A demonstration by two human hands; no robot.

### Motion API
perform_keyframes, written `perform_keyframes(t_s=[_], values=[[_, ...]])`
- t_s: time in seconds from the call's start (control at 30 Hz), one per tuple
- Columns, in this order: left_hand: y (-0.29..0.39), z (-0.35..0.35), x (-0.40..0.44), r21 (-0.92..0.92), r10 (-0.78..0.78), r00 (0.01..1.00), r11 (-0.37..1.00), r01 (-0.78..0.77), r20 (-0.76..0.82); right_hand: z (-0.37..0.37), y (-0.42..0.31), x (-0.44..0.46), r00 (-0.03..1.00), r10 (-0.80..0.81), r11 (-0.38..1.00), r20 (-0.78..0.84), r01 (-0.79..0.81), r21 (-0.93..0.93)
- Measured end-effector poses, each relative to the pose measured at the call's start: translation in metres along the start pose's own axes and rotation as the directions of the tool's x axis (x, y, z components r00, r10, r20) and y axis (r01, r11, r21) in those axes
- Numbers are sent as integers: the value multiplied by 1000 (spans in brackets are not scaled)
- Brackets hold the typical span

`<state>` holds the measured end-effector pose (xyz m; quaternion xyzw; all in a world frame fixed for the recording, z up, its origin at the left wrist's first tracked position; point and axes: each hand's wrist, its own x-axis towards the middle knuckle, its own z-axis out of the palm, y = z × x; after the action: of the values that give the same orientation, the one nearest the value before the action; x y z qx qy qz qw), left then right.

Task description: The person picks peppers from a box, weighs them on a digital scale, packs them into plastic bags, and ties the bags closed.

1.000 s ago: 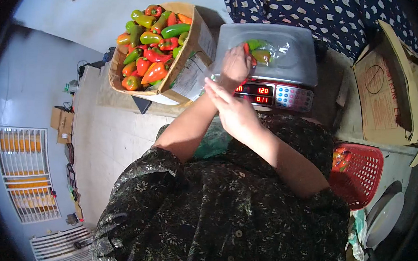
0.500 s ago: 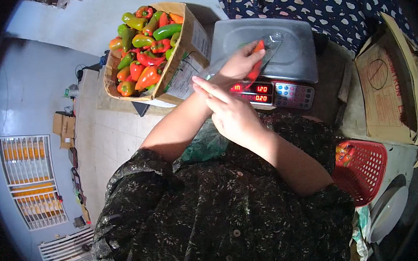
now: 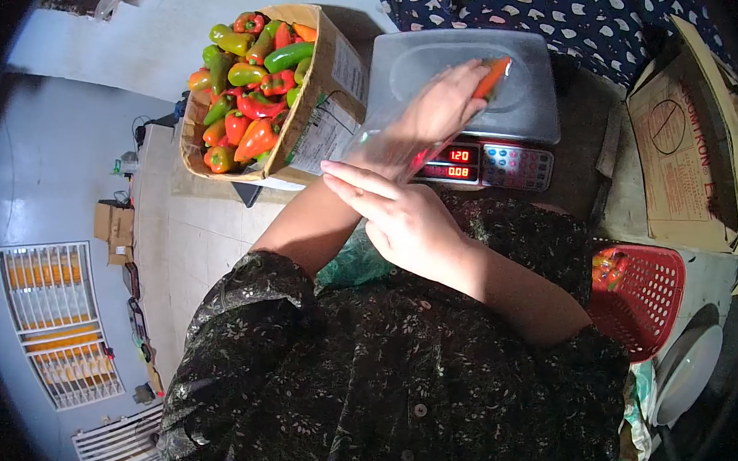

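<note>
A clear plastic bag (image 3: pixel 391 143) is drawn over my left hand (image 3: pixel 440 106) and wrist above the metal scale (image 3: pixel 387 71). At my left fingertips, toward the bag's far end, is a red-orange pepper (image 3: pixel 494 76). The fingers are long and partly blurred, with fingertips and thumb on either side of the pepper. My right hand (image 3: pixel 408 220) crosses over the left forearm and grips the bag's mouth, two fingers stretched forward and the rest curled. The scale's red display (image 3: pixel 457 164) is partly covered by the bag.
A cardboard box (image 3: pixel 344 85) full of red, green and orange peppers (image 3: pixel 251 80) stands left of the scale. On the right are an open carton (image 3: pixel 669 156), a red basket (image 3: pixel 648 290) with some peppers inside, and a white round dish (image 3: pixel 688 377).
My left hand has pushed farther forward and right inside the bag, taking the pepper with it. My right hand has shifted slightly back and left. The lower display reading has gone from 0.20 to 0.08.
</note>
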<state>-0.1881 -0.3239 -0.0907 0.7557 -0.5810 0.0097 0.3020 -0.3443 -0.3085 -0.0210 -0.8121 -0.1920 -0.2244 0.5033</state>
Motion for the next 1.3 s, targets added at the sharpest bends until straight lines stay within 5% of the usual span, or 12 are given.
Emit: perform_keyframes(t_s=[0.2, 0.37, 0.43, 0.53, 0.6, 0.7, 0.8, 0.87, 0.93, 1.07, 1.23, 1.3], values=[[-11, -18, 13, 128, -432, 887, 901, 415, 163, -28, 2, 6, 995, 48, 994, -85, -39, 102], [2, -9, 13, 489, -347, 927, 839, 239, 143, -51, -2, 18, 966, -4, 976, -260, 60, 207], [17, -37, -6, 270, -100, 947, 963, 15, 304, -59, 1, 21, 940, -60, 972, -336, 131, 195], [105, -136, -20, 137, -343, 773, 937, 322, 534, -70, -7, 19, 943, 6, 960, -332, 88, 266], [93, -174, -64, -333, 60, 967, 943, 27, 247, -81, -10, 25, 943, 85, 948, -322, 23, 317], [66, -155, -124, -464, -342, 919, 858, 220, -195, -97, -30, 38, 928, 283, 883, -244, -152, 444], [40, -85, -149, -363, -376, 926, 858, 363, 36, -95, -44, 55, 964, 249, 850, -93, -172, 498], [72, -61, -140, -336, -150, 978, 922, 192, 146, -73, -59, 62, 985, 170, 690, 23, -135, 711], [97, -30, -146, -766, -207, 926, 520, 378, 317, -45, -71, 66, 994, 101, 586, 35, -88, 805], [84, -22, -139, -657, -216, 707, 265, 706, 673, -44, -58, 54, 978, 108, 697, 180, -203, 688], [81, -8, -130, -532, -110, 857, 743, 407, 503, -91, 30, 9, 981, 193, 959, -15, -185, 212], [83, 16, -140, -789, -98, 914, 474, 390, 393, -94, 69, -31, 930, 362, 930, -60, -355, 99]])
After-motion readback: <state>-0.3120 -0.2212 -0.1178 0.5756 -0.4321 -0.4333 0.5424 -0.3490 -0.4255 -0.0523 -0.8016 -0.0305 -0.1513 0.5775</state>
